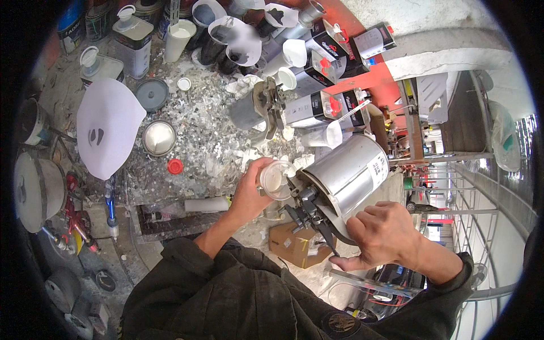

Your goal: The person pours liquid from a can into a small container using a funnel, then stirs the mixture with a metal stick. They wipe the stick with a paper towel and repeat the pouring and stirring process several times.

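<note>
My left hand is wrapped round a clear plastic cup with a pale substance inside. Tilted just right of it is a silver metal paint can, fitted with a dark pouring lid whose spout side faces the cup's rim. My right hand grips this can by the lid's handle, its thumb stretched along a dark lever. Whether paint is flowing between spout and cup is too small to tell. A white cup with a stirring stick stands beyond the can.
A second can with a pouring lid sits on the paint-spattered bench. Around it are a silver lid, a red cap, a white paper cone and several metal canisters. Spray guns hang at left; a cardboard box lies below.
</note>
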Demonstrator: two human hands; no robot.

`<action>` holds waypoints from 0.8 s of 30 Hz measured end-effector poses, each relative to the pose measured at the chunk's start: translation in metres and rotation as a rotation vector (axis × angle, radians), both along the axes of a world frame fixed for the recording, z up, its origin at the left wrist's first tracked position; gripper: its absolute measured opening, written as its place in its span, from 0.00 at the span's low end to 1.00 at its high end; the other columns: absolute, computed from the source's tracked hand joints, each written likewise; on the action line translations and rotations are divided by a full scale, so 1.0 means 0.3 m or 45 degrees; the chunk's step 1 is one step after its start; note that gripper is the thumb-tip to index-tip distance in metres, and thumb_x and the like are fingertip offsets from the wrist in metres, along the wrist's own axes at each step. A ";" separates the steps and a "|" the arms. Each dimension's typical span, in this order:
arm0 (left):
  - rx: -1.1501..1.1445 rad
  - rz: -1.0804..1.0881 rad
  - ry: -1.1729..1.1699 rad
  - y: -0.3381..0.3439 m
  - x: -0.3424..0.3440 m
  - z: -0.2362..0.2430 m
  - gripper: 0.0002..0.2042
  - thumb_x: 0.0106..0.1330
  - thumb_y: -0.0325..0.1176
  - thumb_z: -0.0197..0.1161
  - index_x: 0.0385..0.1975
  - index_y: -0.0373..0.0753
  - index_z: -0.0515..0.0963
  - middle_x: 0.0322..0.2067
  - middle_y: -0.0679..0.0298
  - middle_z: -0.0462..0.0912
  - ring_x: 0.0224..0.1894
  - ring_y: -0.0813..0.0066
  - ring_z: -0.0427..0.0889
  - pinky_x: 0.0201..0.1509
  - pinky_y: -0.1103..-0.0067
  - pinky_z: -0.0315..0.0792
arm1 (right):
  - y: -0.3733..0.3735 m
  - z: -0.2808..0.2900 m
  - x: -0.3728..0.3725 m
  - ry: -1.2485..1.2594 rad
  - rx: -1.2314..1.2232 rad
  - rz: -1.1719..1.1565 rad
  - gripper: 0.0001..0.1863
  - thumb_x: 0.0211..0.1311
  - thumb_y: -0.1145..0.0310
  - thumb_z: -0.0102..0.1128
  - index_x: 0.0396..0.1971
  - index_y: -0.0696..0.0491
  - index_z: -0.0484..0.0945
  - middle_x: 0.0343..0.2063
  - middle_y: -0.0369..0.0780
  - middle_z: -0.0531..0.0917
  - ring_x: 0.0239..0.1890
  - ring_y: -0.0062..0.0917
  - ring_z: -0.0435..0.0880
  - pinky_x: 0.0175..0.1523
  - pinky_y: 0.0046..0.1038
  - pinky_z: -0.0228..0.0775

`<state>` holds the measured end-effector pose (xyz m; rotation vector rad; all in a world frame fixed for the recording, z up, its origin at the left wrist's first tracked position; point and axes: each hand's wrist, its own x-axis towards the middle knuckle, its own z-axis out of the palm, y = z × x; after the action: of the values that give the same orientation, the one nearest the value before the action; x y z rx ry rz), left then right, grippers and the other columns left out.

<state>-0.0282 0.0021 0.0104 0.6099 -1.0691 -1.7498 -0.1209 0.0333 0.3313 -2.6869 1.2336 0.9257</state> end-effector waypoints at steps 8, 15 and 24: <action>0.005 0.009 -0.029 0.008 -0.007 -0.012 0.39 0.51 0.16 0.74 0.64 0.40 0.62 0.60 0.62 0.70 0.66 0.70 0.70 0.70 0.71 0.68 | 0.001 -0.004 -0.025 -0.024 0.055 0.008 0.19 0.51 0.53 0.60 0.17 0.52 0.68 0.13 0.37 0.70 0.16 0.31 0.75 0.23 0.32 0.69; 0.009 0.034 -0.101 0.010 -0.011 -0.014 0.38 0.52 0.19 0.75 0.63 0.41 0.63 0.59 0.61 0.73 0.64 0.69 0.73 0.68 0.70 0.70 | 0.023 -0.010 -0.032 -0.014 0.005 0.015 0.15 0.49 0.57 0.60 0.19 0.52 0.69 0.15 0.38 0.71 0.17 0.32 0.75 0.24 0.33 0.70; -0.005 0.028 -0.084 0.012 -0.017 -0.002 0.38 0.52 0.19 0.75 0.63 0.41 0.63 0.59 0.61 0.72 0.65 0.70 0.73 0.70 0.70 0.69 | 0.032 0.006 -0.013 -0.059 -0.025 0.000 0.14 0.53 0.57 0.60 0.24 0.52 0.72 0.18 0.40 0.73 0.19 0.33 0.76 0.26 0.34 0.72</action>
<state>-0.0332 0.0056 0.0097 0.6782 -1.1068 -1.7184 -0.1248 0.0431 0.3331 -2.7068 1.2403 0.8506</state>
